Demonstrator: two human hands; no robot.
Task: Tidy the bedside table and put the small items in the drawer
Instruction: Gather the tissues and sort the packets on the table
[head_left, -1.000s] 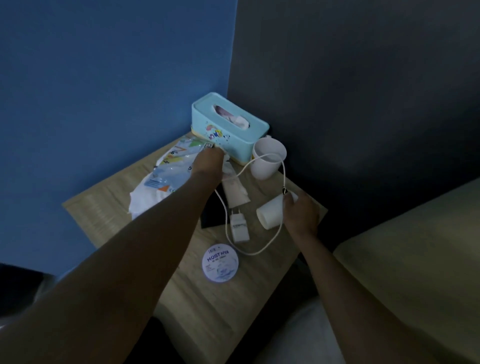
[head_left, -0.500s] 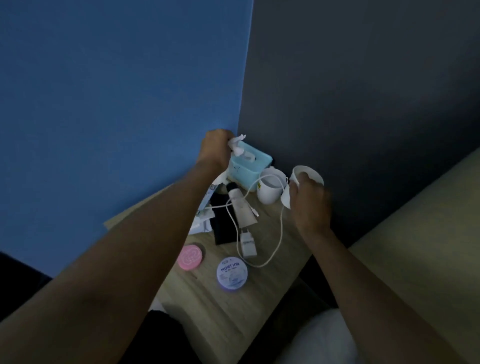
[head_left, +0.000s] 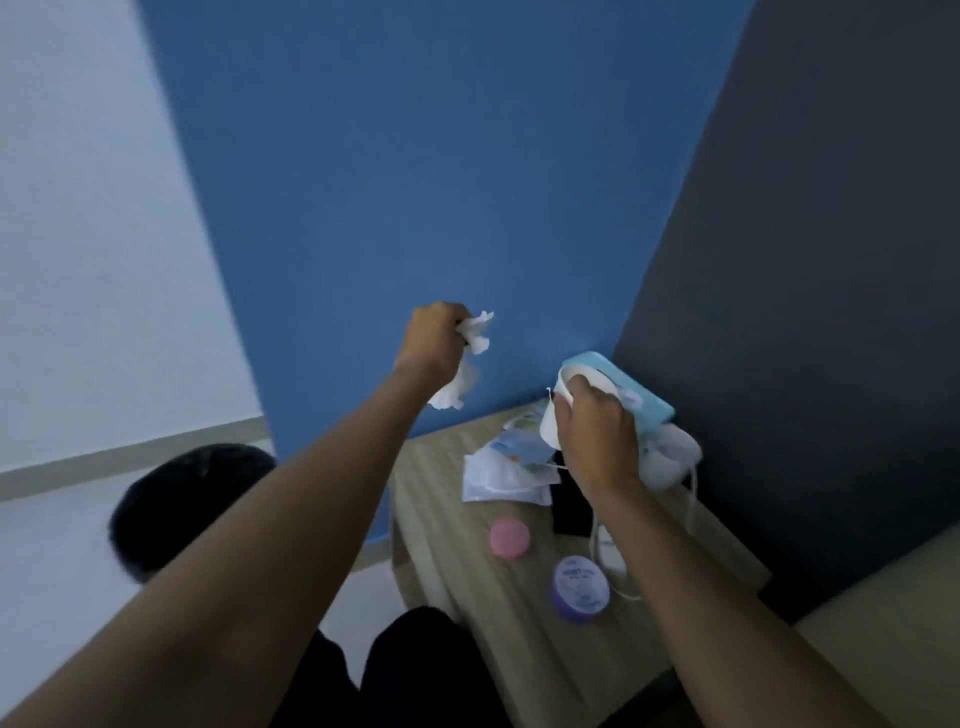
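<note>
L hand (head_left: 434, 343) fisted on crumpled tissue (head_left: 467, 364), raised left of tissue box (head_left: 641, 397). R hand (head_left: 595, 431) grips paper cup (head_left: 558, 410) before box, axis tilted, mouth up-left. Bedside table (head_left: 447, 525) left edge bare.

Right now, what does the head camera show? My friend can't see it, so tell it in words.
Two bare arms reach over a wooden bedside table: the left hand is raised, clutching a crumpled tissue, and the right hand holds a white paper cup. Below lie a pink jar, a purple jar, a white cable and a blue tissue box.
</note>
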